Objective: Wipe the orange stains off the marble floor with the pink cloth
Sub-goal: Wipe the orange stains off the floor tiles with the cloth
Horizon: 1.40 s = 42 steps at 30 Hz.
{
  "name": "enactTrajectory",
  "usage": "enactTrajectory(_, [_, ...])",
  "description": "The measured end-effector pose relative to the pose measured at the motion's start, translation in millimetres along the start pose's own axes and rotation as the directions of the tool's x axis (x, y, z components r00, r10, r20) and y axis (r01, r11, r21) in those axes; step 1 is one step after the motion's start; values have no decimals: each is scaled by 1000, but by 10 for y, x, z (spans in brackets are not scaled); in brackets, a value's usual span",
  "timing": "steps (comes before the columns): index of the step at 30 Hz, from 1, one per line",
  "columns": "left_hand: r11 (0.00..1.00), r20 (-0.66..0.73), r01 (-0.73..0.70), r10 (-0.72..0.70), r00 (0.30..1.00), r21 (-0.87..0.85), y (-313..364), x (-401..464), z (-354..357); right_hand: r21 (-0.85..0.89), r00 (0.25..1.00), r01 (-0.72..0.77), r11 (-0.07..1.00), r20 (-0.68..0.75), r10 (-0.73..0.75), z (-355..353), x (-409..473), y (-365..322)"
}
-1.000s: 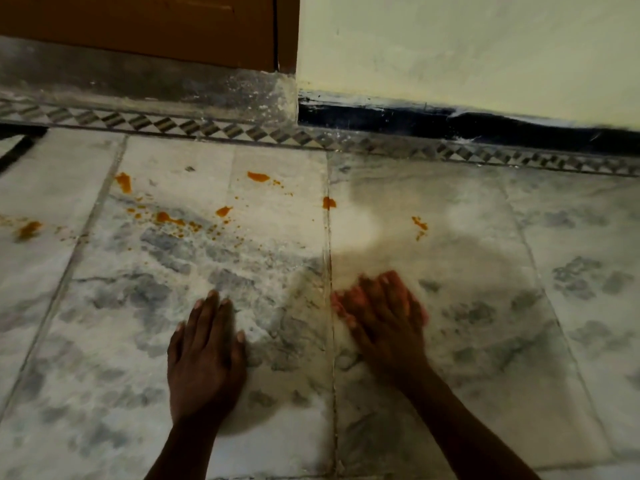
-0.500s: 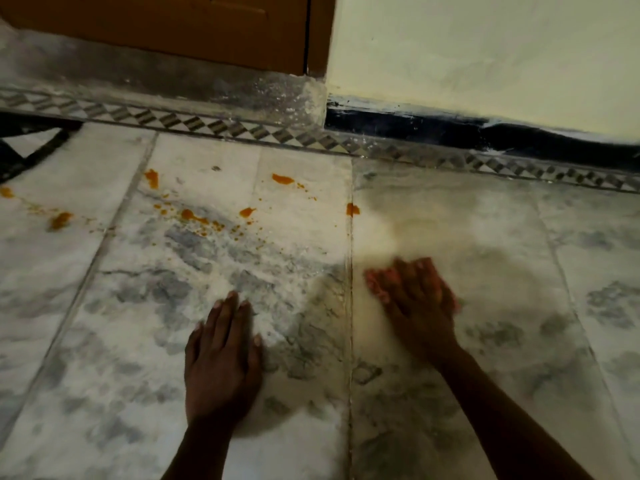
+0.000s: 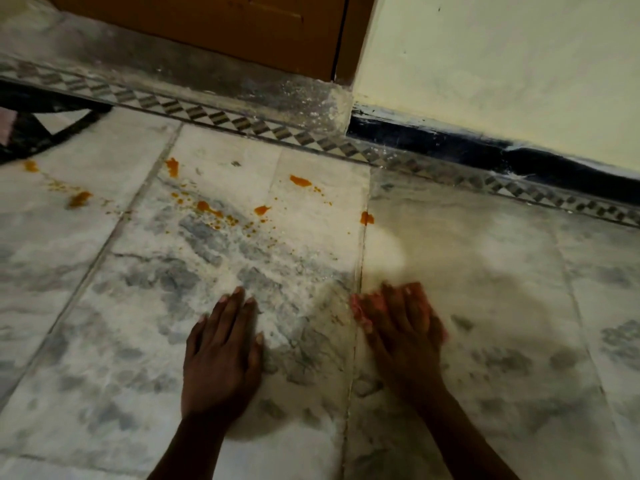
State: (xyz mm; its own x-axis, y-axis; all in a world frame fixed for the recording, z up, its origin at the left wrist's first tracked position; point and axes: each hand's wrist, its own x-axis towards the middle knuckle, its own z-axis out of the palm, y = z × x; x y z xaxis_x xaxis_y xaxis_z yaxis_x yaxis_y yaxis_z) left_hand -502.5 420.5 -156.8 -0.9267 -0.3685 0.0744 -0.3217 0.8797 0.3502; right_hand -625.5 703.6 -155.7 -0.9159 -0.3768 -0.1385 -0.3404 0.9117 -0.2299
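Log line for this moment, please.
right hand presses pink cloth on marble floor | left hand flat, braced | orange stains remain

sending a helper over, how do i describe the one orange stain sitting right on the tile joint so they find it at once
Start at the wooden door and find the wall corner at its right edge. Come down past the patterned border strip to the long floor joint. The stain on the joint is a lone blob, with the other stains scattered to its left.

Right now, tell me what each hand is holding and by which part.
The right hand presses the pink cloth flat under its palm and fingers; only the cloth's edges show. The left hand holds nothing, resting flat on the marble floor.
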Motion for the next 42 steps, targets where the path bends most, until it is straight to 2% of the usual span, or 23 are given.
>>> enactTrajectory(2, [1000,-5,2,-2,1000,-1,-19,6,9,9,976,-216,976,-23,216,-39,140,131])
enactTrajectory(4, [1000,4,-4,4,1000,0,-31,2,19,91,896,-435,896,-61,441,-64,658,125])
enactTrajectory(6, [1000,12,5,-5,1000,5,-22,-7,30,172,836,-536,826,-28,548,-169,1176,-92])
enactTrajectory(8, [1000,11,2,-2,1000,15,-29,-5,42,163,897,-432,887,-19,441,-177,1365,-410])
enactTrajectory(10, [1000,15,0,0,1000,9,-29,-7,28,33,983,-170,985,-70,172,-14,1010,-748])
enactTrajectory(12, [1000,15,5,-5,1000,8,-16,1,13,-52,990,70,996,-118,-76,169,319,-919])
enactTrajectory(13, [1000,22,4,-4,1000,8,-5,-9,15,-34,986,111,993,-121,-114,248,-3,-884])
enactTrajectory(15, [1000,18,11,-11,1000,-3,-15,-15,18,5,993,59,998,-99,-58,251,-222,-631])
enactTrajectory(16, [1000,9,3,-3,1000,-8,-39,-2,26,8,993,-30,1000,-112,31,256,-112,-514])
enactTrajectory(18, [1000,0,-7,7,1000,-12,-46,6,35,35,952,-249,968,-173,251,232,395,-402])
enactTrajectory(20, [1000,2,-5,5,1000,-8,-49,-11,54,84,906,-338,937,-242,348,185,959,-582])
enactTrajectory(22, [1000,11,-10,10,1000,-2,-54,-15,61,27,942,-259,966,-215,258,191,1136,-897])
enactTrajectory(24, [1000,21,-16,16,1000,-8,-50,-13,33,-65,981,11,998,-192,-24,242,816,-1093])
enactTrajectory(26, [1000,15,-8,8,1000,-7,-53,-5,26,-72,958,209,975,-183,-219,252,288,-1066])
enactTrajectory(27, [1000,16,-12,12,1000,-6,-48,-8,26,-69,953,234,970,-181,-243,266,92,-964])
enactTrajectory(28, [1000,13,-14,14,1000,-13,-32,-16,27,-57,961,195,979,-188,-203,268,17,-843])
enactTrajectory(30, [1000,-5,-26,26,1000,-11,-51,-5,35,-15,979,1,1000,-204,-4,269,251,-729])
enactTrajectory(32, [999,-13,-34,34,999,-13,-67,-6,50,18,951,-184,983,-251,183,210,743,-867])
enactTrajectory(33, [999,-14,-35,35,999,-14,-62,-10,56,37,953,-219,975,-207,222,190,986,-1010])
enactTrajectory(35, [999,-9,-36,36,999,-8,-68,-23,78,29,986,-148,989,-79,150,221,1245,-1305])
enactTrajectory(36, [999,-9,-35,35,999,-7,-71,-24,68,31,995,-61,998,-78,63,225,1222,-1423])
enactTrajectory(40, [996,-42,-63,60,997,-58,-64,-3,29,-48,930,286,957,-225,-290,392,471,-1306])
enactTrajectory(42, [978,-106,-90,71,992,-186,-100,-8,1,-24,954,251,968,-164,-252,326,320,-1083])
